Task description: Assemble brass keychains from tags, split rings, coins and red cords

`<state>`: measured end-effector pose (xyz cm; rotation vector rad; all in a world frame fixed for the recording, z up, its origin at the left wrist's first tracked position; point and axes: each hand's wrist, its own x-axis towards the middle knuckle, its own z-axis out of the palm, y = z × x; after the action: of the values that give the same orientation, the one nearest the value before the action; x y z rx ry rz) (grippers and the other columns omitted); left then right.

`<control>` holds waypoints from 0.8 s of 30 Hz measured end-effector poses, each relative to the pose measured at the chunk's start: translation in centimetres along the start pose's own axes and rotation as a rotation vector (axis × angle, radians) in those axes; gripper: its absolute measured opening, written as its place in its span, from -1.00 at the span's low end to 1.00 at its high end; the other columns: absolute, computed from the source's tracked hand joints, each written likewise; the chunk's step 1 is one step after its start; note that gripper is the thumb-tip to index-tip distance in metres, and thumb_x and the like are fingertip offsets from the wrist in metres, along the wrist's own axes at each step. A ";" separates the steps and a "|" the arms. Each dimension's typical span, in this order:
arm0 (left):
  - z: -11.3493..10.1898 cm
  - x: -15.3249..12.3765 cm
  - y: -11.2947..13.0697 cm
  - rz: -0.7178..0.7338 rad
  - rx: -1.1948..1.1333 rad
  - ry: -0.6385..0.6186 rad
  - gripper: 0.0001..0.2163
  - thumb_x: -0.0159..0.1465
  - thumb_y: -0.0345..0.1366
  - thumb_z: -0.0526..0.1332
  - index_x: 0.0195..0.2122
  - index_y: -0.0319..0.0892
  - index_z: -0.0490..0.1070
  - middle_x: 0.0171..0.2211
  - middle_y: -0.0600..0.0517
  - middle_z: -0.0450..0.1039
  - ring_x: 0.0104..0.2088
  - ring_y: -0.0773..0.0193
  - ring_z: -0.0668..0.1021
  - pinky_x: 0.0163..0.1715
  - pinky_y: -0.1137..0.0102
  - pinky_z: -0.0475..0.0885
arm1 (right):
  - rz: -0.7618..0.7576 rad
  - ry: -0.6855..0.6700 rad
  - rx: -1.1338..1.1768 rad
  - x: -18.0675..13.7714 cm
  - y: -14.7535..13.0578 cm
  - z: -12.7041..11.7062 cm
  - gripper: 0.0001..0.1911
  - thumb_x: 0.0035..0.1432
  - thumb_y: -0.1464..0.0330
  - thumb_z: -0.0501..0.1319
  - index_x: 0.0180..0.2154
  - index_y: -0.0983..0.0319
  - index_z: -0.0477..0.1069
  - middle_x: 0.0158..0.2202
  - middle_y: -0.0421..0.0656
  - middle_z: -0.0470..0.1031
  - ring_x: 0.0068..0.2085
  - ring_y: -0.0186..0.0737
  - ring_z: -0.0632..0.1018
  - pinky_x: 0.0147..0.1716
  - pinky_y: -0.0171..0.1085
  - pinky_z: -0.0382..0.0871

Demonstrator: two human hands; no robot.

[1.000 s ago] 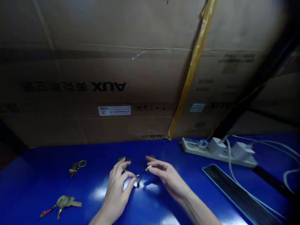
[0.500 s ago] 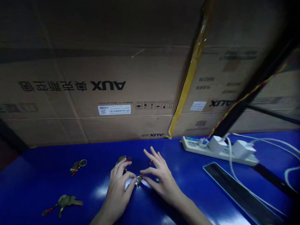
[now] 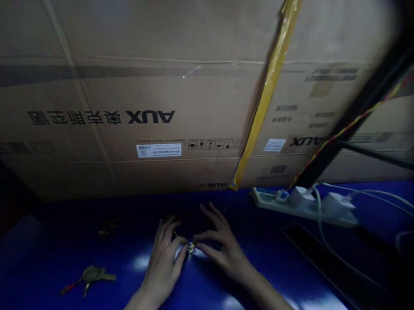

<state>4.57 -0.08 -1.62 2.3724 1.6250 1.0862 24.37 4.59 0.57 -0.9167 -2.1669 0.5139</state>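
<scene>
My left hand [image 3: 164,262] and my right hand [image 3: 220,246] meet over the blue table [image 3: 51,262]. Between their fingertips sits a small shiny metal key ring piece [image 3: 191,249], pinched by thumb and forefinger of both hands. The other fingers of my right hand are spread and raised. A bunch of brass keys with a red tag [image 3: 89,276] lies to the left near the front. Another small key with a ring [image 3: 109,226] lies further back left, dim in shadow.
Large cardboard boxes marked AUX [image 3: 150,117] stand along the table's back edge, with yellow tape [image 3: 264,98] down one. A white power strip with plugs and cables [image 3: 304,202] lies at the right. A dark flat slab [image 3: 329,265] lies in front of it.
My right hand came in to meet my left at the small metal piece and both now pinch it. The scene has grown darker near the table.
</scene>
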 end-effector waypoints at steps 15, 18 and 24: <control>-0.1 0.0 -0.1 -0.002 0.061 0.018 -0.85 0.29 -0.40 0.11 -0.26 -0.08 0.47 0.21 -0.01 0.22 0.31 -0.06 0.07 0.17 -0.28 0.00 | 0.040 0.012 0.044 0.1 0.2 0.1 -0.86 0.15 0.25 0.27 -0.24 0.07 0.57 0.28 -0.13 0.17 0.32 0.06 0.04 0.20 0.19 0.04; -0.1 0.0 0.1 -0.006 0.065 0.003 -0.84 0.30 -0.40 0.10 -0.26 -0.08 0.47 0.25 -0.01 0.17 0.32 -0.04 0.04 0.17 -0.27 -0.01 | 0.063 0.002 0.064 0.0 0.1 0.3 -0.85 0.15 0.23 0.28 -0.24 0.07 0.57 0.28 -0.14 0.17 0.32 0.06 0.04 0.20 0.17 0.05; -0.3 0.1 0.1 -0.023 0.044 0.028 -0.84 0.30 -0.40 0.10 -0.27 -0.08 0.47 0.25 0.00 0.18 0.33 -0.03 0.02 0.18 -0.27 -0.03 | 0.060 0.023 0.032 0.0 0.8 0.4 -0.85 0.16 0.25 0.26 -0.22 0.07 0.56 0.25 -0.12 0.22 0.30 0.06 0.09 0.18 0.16 0.09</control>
<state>4.47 -0.09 -1.27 2.3698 1.6974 1.0959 24.39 5.12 -0.17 -0.9685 -2.1095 0.5631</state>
